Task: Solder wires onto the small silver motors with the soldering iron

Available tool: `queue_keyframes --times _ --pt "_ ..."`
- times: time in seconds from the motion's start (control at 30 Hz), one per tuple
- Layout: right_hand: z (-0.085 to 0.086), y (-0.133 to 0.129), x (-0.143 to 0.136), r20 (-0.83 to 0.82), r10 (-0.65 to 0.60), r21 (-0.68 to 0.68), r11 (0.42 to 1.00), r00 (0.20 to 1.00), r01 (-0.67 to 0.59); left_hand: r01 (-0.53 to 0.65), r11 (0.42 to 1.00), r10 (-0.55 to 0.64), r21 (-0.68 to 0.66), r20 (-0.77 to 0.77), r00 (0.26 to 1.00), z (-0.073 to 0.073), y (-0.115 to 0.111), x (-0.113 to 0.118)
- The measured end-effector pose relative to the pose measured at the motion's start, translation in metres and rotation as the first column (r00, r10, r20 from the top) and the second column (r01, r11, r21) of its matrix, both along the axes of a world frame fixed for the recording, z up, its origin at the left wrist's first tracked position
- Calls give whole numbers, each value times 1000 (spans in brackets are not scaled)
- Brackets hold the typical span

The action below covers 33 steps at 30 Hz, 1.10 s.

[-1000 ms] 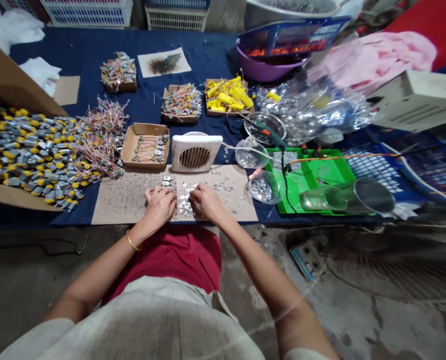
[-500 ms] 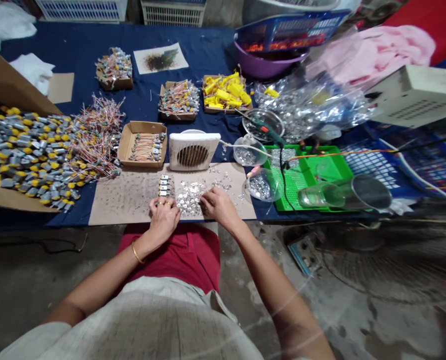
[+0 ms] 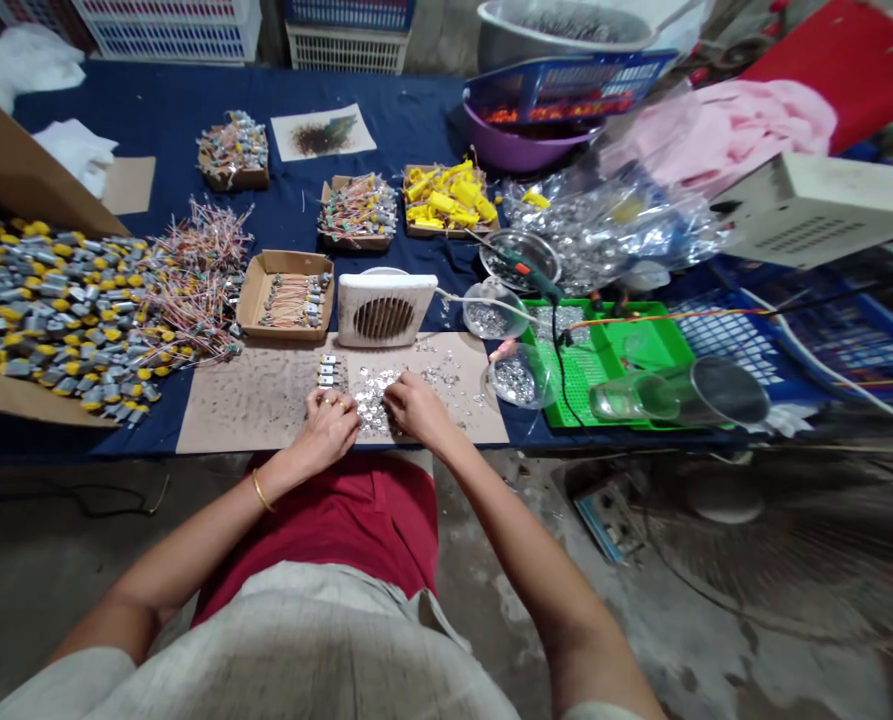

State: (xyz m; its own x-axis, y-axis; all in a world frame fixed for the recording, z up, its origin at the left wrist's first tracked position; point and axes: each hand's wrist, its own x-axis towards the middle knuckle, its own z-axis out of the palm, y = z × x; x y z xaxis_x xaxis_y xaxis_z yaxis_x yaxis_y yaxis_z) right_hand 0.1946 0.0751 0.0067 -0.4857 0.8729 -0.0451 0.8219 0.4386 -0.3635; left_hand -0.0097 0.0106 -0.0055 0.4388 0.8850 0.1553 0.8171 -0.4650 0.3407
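My left hand (image 3: 329, 426) rests at the near edge of a cardboard sheet (image 3: 240, 405), its fingers curled together; what they hold is hidden. Just beyond its fingertips stands a short row of small silver motors (image 3: 329, 370). My right hand (image 3: 416, 408) is closed in a pinch at the right side of a scattered pile of small shiny metal pieces (image 3: 373, 396). Anything between its fingertips is too small to make out. The pile lies between both hands, partly covered by the right one.
Behind the pile stands a white vented fan (image 3: 386, 310). A box of wired motors (image 3: 287, 290) sits left of it, near a large heap of grey-and-yellow motors (image 3: 63, 310). Rightward are bowls of metal bits (image 3: 515, 378), a green tray (image 3: 656, 335) and yellow parts (image 3: 450, 195).
My right hand has moved a little left over the metal pieces, closer to my left hand. My left hand has shifted slightly forward, and fewer motors show beyond it. The view has tilted slightly.
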Motion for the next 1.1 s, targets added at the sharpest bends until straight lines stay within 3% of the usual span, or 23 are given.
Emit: queue_keyframes --times 0.23,0.7,0.83,1.0,1.1 --pt "-2 13 -13 19 64 -30 998 998 -63 -128 991 127 35 26 992 -2 -9 2" --pt "-1 19 -17 -34 96 -38 994 995 -98 32 999 -32 16 21 999 -2 6 0" --pt "3 21 -2 -106 83 -32 996 991 -87 33 999 -33 3 33 999 4 5 -3" --pt "2 -9 38 -307 -11 7 1000 952 13 -117 993 114 17 114 987 6 -6 -1" --pt "-8 -36 48 -331 27 67 998 943 -5 -124 992 121 16 145 982 2 -12 8"
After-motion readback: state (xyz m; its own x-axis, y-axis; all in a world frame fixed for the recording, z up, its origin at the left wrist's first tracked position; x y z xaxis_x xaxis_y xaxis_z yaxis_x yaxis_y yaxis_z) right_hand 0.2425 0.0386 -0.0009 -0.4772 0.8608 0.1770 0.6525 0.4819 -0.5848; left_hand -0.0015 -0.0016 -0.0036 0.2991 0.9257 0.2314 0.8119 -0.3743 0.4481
